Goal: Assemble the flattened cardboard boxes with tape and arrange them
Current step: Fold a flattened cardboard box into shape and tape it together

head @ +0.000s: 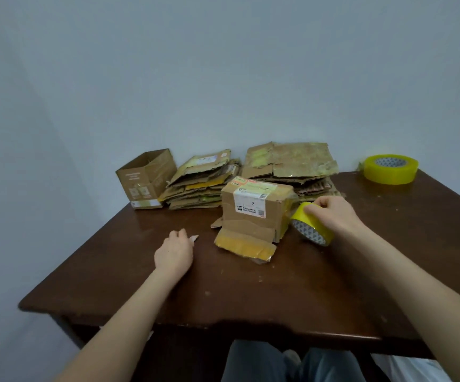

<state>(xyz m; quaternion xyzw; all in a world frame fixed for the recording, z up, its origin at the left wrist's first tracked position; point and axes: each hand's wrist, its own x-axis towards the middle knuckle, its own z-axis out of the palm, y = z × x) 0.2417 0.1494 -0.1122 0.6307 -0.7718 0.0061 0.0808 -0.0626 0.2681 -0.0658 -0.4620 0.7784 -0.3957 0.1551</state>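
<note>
- My right hand [330, 213]: the fingers curl over the top of the yellow tape roll [312, 227] and the thumb sits on its near side. I hold the roll tilted, with its core facing me. My guess is that this lets the tape feed toward the box beside it.
- My left hand [173, 252]: knuckles up and fingers curled, low over the table [250, 293]. A small pale scrap [194, 237] shows at the fingertips. I cannot tell whether I am pinching it or only resting beside it.
- The working box [256, 208] stands between my hands, just left of the roll. Its near flaps [244, 246], which carry old yellow tape, are splayed on the tabletop, so this seam is not closed.
- Something glossy shows at the box's right corner next to the roll. It may be a tape strand, but that is unconfirmed.
- Two stacks of flattened cardboard lie behind the box, a left stack [201, 183] and a right stack [289, 164]. Most of the work remains.
- One open box [146, 179] stands upright at the far left, probably set aside as done.
- A spare tape roll [391, 169] lies flat at the far right corner, well apart from the work.
</note>
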